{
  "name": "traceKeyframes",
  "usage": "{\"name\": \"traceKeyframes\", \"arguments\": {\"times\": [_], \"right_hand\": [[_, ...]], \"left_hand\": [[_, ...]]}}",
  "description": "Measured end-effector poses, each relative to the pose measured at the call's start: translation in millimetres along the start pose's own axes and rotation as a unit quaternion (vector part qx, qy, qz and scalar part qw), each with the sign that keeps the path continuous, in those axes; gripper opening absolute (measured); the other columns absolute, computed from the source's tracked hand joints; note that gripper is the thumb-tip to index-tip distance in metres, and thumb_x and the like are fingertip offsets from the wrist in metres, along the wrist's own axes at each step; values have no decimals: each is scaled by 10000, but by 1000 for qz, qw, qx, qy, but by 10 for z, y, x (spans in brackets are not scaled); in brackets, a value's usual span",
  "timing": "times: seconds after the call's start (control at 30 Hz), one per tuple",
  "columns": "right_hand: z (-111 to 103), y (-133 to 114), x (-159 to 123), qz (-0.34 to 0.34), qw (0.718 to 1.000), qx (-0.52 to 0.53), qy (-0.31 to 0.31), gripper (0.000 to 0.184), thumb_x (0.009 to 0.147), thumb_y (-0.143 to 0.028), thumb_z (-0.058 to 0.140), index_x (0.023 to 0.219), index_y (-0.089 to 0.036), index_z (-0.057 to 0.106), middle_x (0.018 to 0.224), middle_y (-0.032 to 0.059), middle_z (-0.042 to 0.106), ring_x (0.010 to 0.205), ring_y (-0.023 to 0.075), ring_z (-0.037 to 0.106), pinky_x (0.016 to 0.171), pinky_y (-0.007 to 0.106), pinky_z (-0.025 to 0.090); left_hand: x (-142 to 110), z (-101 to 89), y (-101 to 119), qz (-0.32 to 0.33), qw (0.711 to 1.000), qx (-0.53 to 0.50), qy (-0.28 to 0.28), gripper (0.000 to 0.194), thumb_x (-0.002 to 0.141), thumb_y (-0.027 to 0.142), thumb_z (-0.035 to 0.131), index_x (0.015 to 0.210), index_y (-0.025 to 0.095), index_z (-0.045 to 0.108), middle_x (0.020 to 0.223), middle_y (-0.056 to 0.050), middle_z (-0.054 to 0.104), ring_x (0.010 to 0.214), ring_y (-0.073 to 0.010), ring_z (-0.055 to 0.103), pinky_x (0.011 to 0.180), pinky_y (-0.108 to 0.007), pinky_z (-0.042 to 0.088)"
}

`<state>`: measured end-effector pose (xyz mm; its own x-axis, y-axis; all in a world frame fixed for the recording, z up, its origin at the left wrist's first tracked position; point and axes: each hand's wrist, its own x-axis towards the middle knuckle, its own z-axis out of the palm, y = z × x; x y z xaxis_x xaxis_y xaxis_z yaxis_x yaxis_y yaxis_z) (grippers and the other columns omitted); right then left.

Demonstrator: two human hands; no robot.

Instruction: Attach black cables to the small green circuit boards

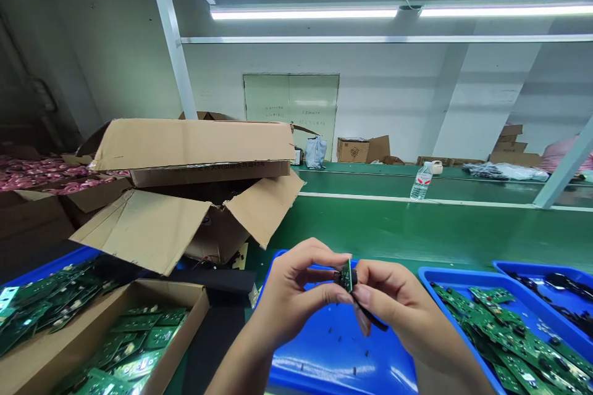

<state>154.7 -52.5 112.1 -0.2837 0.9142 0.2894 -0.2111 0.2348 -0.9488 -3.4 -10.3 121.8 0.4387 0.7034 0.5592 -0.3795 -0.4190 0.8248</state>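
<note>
While gripped, circuit board between left hand, right hand

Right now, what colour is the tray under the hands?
Blue, best seen in the head view: the tray.

Two bare hands show, the left hand and the right hand, both slim, with long, tapering fingers. The nail of the right thumb is short, rounded and smooth. Both forearms are bare as well, narrowing toward the wrists and running past the bottom edge of the view, so anything worn higher up stays hidden.
</note>
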Motion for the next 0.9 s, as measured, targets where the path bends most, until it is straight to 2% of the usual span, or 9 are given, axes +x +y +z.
{"name": "traceKeyframes", "arguments": {"times": [0.2,0.33,0.5,0.57,0.7,0.9], "right_hand": [[11,-25,-7,-10,997,-56,46,388,808,-481,605,652,-145,491,531,-9,458,471,69,409,471,186,418],[14,-56,-26,-56,983,-142,100,315,817,-402,594,666,-135,524,559,2,509,515,68,434,487,163,393],[-12,-74,-44,-87,965,-227,94,249,874,-347,538,728,-145,544,628,11,578,569,78,518,534,161,437],[8,-79,-48,-97,956,-251,117,223,876,-326,528,737,-152,542,641,9,585,579,82,536,549,169,449],[85,-85,-64,-94,941,-270,180,207,883,-337,512,776,-163,544,677,7,591,605,89,548,565,184,455],[89,-95,-85,-107,938,-270,187,177,879,-321,540,784,-172,545,663,-14,579,596,77,540,551,166,440]], "left_hand": [[-1,15,32,-17,1000,9,-3,256,692,175,789,932,254,747,806,-12,588,761,-92,597,755,-202,542],[-13,25,92,-44,999,22,-18,223,744,214,753,966,228,735,820,-21,600,753,-88,592,702,-158,522],[-9,52,119,-61,998,20,-22,204,773,221,727,977,211,727,838,-25,626,796,-96,606,697,-137,511],[2,58,107,-71,997,32,-12,208,772,216,726,979,201,727,855,-32,639,826,-105,615,720,-142,511],[26,60,86,-75,997,33,3,208,775,199,719,982,206,729,870,-33,657,836,-110,622,724,-147,512],[22,73,91,-88,996,9,-9,199,793,218,709,990,231,734,899,-32,678,851,-108,625,744,-143,510]]}}
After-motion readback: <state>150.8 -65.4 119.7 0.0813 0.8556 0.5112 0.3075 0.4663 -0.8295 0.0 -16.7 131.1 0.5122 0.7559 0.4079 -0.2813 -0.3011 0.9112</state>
